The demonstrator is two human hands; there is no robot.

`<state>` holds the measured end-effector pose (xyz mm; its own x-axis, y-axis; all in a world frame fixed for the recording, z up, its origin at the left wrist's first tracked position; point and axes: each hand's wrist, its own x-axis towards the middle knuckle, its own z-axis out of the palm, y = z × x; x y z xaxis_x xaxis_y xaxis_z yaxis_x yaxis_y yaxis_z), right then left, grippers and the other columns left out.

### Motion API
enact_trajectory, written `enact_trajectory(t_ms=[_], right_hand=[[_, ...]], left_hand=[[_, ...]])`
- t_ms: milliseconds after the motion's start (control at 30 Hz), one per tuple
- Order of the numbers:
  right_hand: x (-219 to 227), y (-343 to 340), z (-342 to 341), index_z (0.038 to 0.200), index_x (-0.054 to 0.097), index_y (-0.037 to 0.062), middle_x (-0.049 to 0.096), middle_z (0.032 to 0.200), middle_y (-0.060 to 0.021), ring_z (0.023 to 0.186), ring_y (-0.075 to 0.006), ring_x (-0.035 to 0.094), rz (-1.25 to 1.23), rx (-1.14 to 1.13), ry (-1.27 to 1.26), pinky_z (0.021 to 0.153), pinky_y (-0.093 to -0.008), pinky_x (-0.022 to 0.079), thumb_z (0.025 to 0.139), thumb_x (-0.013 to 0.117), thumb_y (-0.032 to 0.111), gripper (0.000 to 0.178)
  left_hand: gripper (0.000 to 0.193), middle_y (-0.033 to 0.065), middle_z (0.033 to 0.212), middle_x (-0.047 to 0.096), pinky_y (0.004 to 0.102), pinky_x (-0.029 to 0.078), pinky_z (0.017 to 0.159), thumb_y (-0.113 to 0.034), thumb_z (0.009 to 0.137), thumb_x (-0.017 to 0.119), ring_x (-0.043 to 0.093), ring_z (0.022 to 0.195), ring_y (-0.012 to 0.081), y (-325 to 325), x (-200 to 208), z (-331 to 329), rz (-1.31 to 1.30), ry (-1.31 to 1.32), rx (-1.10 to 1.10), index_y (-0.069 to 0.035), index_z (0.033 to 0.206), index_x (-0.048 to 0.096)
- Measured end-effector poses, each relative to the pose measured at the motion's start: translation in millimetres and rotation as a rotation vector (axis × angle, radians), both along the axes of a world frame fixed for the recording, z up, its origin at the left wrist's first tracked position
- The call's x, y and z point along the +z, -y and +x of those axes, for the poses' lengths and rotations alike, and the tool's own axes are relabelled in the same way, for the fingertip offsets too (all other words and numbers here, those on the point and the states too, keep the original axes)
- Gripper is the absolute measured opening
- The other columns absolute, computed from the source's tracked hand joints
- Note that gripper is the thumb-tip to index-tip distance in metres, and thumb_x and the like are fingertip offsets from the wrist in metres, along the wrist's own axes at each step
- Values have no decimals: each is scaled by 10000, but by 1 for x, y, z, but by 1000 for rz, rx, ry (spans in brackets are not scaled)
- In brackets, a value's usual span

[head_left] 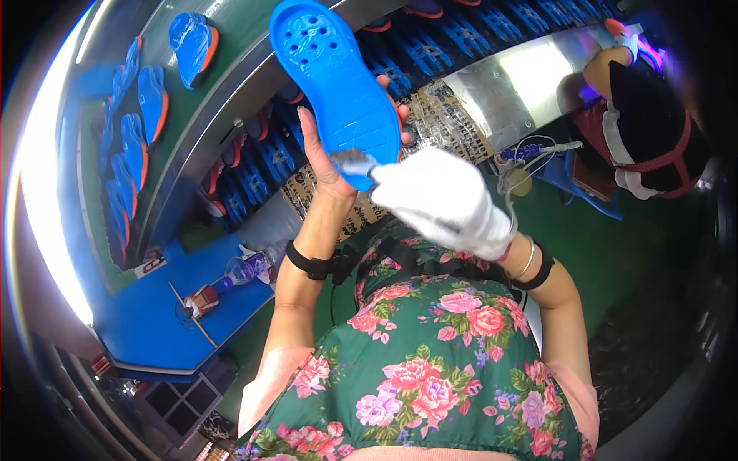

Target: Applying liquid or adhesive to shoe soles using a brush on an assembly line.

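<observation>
A blue shoe sole (pixel 332 88) with round holes at its far end and a thin orange edge lies tilted across my left hand (pixel 327 165). That hand is bare, its thumb along the left side and its fingertips showing at the right edge. In a white knitted glove, my right hand (pixel 442 201) is closed around a brush (pixel 357 164). The brush's dark bristles are blurred by motion and meet the near end of the sole. Wet-looking gloss shows on the sole's surface.
More blue soles (pixel 154 100) ride on a green belt (pixel 223 23) at the left, behind a metal rail (pixel 207 131). Blue soles fill racks below. A bottle (pixel 247 269) rests on a blue table (pixel 154 323). Another person (pixel 653 131) works at the far right.
</observation>
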<state>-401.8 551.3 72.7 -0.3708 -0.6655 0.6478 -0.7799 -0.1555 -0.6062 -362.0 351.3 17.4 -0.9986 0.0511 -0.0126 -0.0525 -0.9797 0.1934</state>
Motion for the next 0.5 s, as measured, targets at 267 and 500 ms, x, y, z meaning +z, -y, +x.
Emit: enact_trajectory(t_ms=[267, 500], right_hand=[[-6, -2, -2, 1018, 793, 79, 776, 1030, -82, 909, -236, 742, 12, -45, 358, 790, -348, 595, 826, 823, 66, 195], [7, -11, 12, 948, 797, 56, 788, 1023, -113, 874, -227, 742, 65, 233, 560, 775, -344, 584, 775, 846, 19, 183]], left_hand=[[1175, 174, 1523, 450, 570, 551, 944, -738, 779, 738, 555, 1216, 448, 12, -4, -1, -162, -4, -126, -82, 1625, 253], [1056, 268, 1636, 299, 598, 532, 1031, -646, 901, 606, 553, 1289, 524, 23, -12, -8, 3, -193, -237, -25, 1644, 184]])
